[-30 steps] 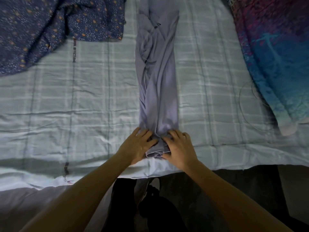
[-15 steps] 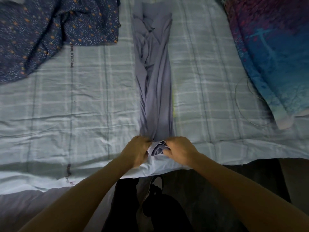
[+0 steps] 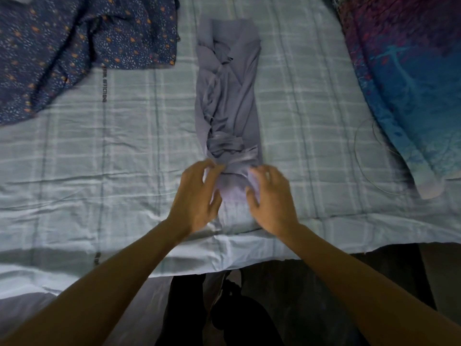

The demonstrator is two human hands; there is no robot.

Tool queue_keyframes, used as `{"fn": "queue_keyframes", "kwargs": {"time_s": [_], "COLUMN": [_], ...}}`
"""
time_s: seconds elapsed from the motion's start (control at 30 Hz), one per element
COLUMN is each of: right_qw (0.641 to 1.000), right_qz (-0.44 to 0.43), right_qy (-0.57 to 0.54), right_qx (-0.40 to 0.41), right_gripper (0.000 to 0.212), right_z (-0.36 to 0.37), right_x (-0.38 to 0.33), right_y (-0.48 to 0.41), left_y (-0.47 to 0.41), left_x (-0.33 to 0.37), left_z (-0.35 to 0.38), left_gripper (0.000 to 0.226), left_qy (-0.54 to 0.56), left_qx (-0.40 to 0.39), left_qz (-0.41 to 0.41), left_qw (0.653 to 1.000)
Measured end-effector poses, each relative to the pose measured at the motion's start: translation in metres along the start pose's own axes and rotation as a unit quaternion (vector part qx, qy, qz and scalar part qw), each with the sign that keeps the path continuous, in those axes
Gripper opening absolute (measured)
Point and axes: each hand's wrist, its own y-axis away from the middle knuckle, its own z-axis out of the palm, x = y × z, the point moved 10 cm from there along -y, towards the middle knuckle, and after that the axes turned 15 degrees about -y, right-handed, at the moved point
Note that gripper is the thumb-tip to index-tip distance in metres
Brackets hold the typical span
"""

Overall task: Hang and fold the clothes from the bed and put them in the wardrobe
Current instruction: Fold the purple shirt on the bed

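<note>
Both hands on near end of the grey garment [image 3: 230, 101]: left hand [image 3: 197, 198] & right hand [image 3: 270, 199] flank the rolled end, fingers curled round it, gripping, a bit blurred. Garment lies centre frame on the bed [image 3: 99, 156], a narrow strip w/ long axis running top to bottom. Forearms reach in from the lower corners, converging. Vs 0.5 s ago: roll is fatter & further up the strip, flat part shorter. Navy print cloth [image 3: 74, 41] upper left, blue-purple cloth [image 3: 404, 78] upper right.

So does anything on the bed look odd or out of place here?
A thin wire loop, possibly a hanger, lies loose on the sheet beside the blue-purple garment. The lilac garment is bunched, but it's mid-roll.
</note>
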Motion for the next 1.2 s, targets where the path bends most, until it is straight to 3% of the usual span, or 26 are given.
{"fn": "queue_keyframes", "kwargs": {"time_s": [0.07, 0.13, 0.23, 0.37, 0.43, 0.5, 0.57, 0.63, 0.7, 0.77, 0.8, 0.83, 0.9, 0.93, 0.97, 1.0, 1.03, 1.1, 1.2], "right_qw": [0.991, 0.982, 0.983, 0.988, 0.990, 0.986, 0.975, 0.943, 0.870, 0.806, 0.811, 0.850, 0.959, 0.985, 0.992, 0.996, 0.998, 0.996, 0.973], "right_qz": [-0.025, -0.007, 0.016, -0.015, -0.027, 0.013, 0.064, 0.125, 0.188, 0.254, 0.269, 0.262, 0.196, 0.149, 0.109, 0.074, 0.040, -0.016, 0.007], "right_qy": [0.036, 0.063, 0.095, 0.113, 0.084, 0.061, 0.061, 0.048, 0.034, 0.013, 0.005, -0.005, 0.004, 0.030, 0.053, 0.056, 0.052, 0.024, 0.013], "right_qx": [-0.126, -0.176, -0.158, -0.103, -0.110, -0.155, -0.204, -0.306, -0.454, -0.535, -0.520, -0.456, -0.203, -0.086, -0.019, 0.005, -0.006, -0.087, -0.230], "right_gripper": [0.058, 0.069, 0.060, 0.041, 0.037, 0.027, 0.018, 0.020, 0.017, 0.013, 0.016, 0.017, 0.004, 0.019, 0.038, 0.052, 0.059, 0.058, 0.074], "right_z": [0.045, 0.070, 0.080, 0.073, 0.068, 0.063, 0.059, 0.062, 0.067, 0.061, 0.056, 0.049, 0.013, -0.006, -0.017, -0.018, -0.012, 0.015, 0.063], "right_x": [0.004, 0.011, 0.016, 0.017, 0.017, 0.019, 0.019, 0.015, 0.006, 0.001, 0.001, 0.004, 0.005, 0.002, -0.001, -0.003, -0.007, -0.012, 0.002], "right_y": [0.017, 0.021, 0.007, -0.007, -0.012, -0.021, -0.025, -0.017, 0.006, 0.029, 0.029, 0.020, -0.012, -0.019, -0.018, -0.015, -0.011, 0.003, 0.032], "left_y": [0.017, 0.031, 0.033, 0.013, 0.001, -0.009, -0.020, -0.015, 0.015, 0.043, 0.042, 0.030, -0.010, -0.019, -0.020, -0.018, -0.015, -0.001, 0.028], "left_x": [0.003, 0.002, -0.003, -0.003, 0.002, 0.003, 0.002, 0.004, 0.011, 0.020, 0.018, 0.012, -0.017, -0.032, -0.039, -0.037, -0.028, 0.000, 0.007], "left_z": [0.021, 0.049, 0.078, 0.089, 0.082, 0.075, 0.068, 0.076, 0.081, 0.072, 0.068, 0.065, 0.041, 0.016, -0.007, -0.021, -0.022, 0.002, 0.048], "left_gripper": [0.054, 0.058, 0.063, 0.054, 0.038, 0.028, 0.012, 0.011, 0.017, 0.022, 0.024, 0.024, 0.017, 0.022, 0.028, 0.030, 0.028, 0.031, 0.060], "left_qy": [-0.002, -0.014, -0.093, -0.106, -0.078, -0.047, -0.020, -0.024, 0.037, 0.150, 0.164, 0.155, 0.137, 0.119, 0.075, 0.023, -0.002, -0.025, -0.084], "left_qx": [-0.047, -0.106, -0.162, -0.157, -0.124, -0.113, -0.170, -0.345, -0.547, -0.669, -0.660, -0.601, -0.341, -0.186, -0.066, 0.005, 0.024, -0.030, -0.142], "left_qz": [0.047, 0.074, 0.076, 0.055, 0.049, 0.042, 0.025, 0.031, 0.046, 0.001, -0.016, -0.034, -0.122, -0.167, -0.176, -0.152, -0.099, 0.049, 0.113], "left_qw": [0.998, 0.991, 0.980, 0.980, 0.988, 0.992, 0.985, 0.938, 0.835, 0.728, 0.733, 0.783, 0.922, 0.961, 0.979, 0.988, 0.995, 0.998, 0.980]}}
